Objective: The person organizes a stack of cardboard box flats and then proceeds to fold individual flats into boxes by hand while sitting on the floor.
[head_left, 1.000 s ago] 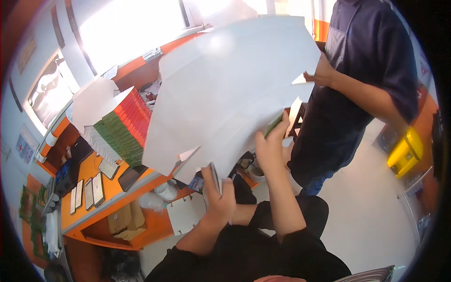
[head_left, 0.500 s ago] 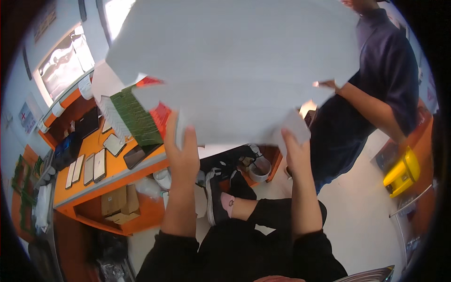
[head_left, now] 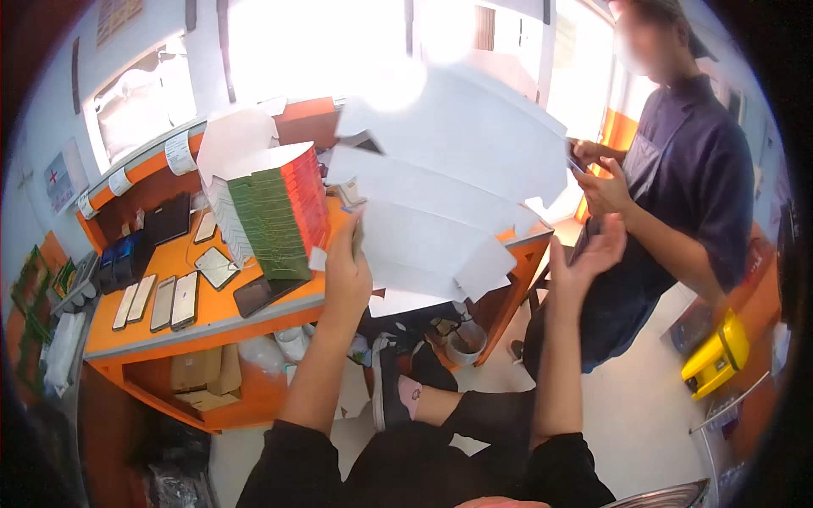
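Observation:
A large white cardboard box blank (head_left: 440, 173), partly unfolded with flaps along its edges, is held up over the orange table. My left hand (head_left: 347, 258) grips its left edge, with the thumb on the near side. To the right of the blank, my right hand (head_left: 589, 254) is apart from it, fingers spread and holding nothing. Left of my left hand, a stack of flattened boxes (head_left: 275, 216) with green and red edges stands on the table, a white flap sticking up behind it.
Several phones (head_left: 184, 300) lie on the orange table (head_left: 212, 326) at left. A co-worker (head_left: 694, 169) stands close at right, holding a phone. Cardboard (head_left: 203, 372) and a bucket (head_left: 466, 343) are under the table. A yellow plastic object (head_left: 718, 356) is far right.
The blank has lowered and tilted away, uncovering the window and the box stack. My right hand has let go of its right edge and moved right, opening. My left hand still grips it.

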The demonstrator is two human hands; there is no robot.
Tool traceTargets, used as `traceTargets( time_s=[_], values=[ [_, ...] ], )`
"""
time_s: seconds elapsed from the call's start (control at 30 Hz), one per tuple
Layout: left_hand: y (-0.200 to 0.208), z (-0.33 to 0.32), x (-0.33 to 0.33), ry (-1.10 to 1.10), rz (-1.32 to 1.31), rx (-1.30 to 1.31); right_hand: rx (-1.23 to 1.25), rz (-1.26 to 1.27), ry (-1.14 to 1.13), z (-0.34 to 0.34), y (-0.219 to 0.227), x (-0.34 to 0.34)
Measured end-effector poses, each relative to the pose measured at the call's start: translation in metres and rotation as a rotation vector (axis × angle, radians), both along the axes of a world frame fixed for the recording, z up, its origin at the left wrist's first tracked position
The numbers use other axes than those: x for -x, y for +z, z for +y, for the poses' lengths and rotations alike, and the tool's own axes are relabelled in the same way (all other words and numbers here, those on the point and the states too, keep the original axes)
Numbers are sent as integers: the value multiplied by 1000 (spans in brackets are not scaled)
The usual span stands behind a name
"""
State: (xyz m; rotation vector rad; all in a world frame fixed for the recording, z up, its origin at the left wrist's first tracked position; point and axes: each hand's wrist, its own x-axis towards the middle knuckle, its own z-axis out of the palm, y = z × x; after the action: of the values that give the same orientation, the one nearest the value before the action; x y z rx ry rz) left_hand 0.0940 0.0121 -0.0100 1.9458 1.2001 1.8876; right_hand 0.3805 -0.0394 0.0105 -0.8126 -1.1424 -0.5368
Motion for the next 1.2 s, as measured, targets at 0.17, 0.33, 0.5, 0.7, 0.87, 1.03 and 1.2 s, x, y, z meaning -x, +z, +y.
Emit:
traceTargets(
  time_s=[0.17, 0.33, 0.5, 0.7, 0.87, 1.03, 1.2],
  values=[
    [73, -34, -4, -138, 415, -424, 147, -239, -136, -76, 87, -4],
    [111, -39, -4, -118, 631, -508, 651, -44, 280, -97, 87, -61],
    [113, -18, 7, -132, 817, -476, 732, 140, 468, -70, 56, -29],
    [73, 24, 30, -318, -434, -507, 521, 269, 605, -34, 30, -41],
    [52, 30, 53, -518, -346, 348, 424, 296, 706, 22, 37, -35],
    [10, 65, 36, -532, -430, 359, 592, 385, 694, 69, 13, -22],
    [-13, 65, 49, -455, -316, 415, 681, 369, 693, 68, 4, -4]
  ],
)
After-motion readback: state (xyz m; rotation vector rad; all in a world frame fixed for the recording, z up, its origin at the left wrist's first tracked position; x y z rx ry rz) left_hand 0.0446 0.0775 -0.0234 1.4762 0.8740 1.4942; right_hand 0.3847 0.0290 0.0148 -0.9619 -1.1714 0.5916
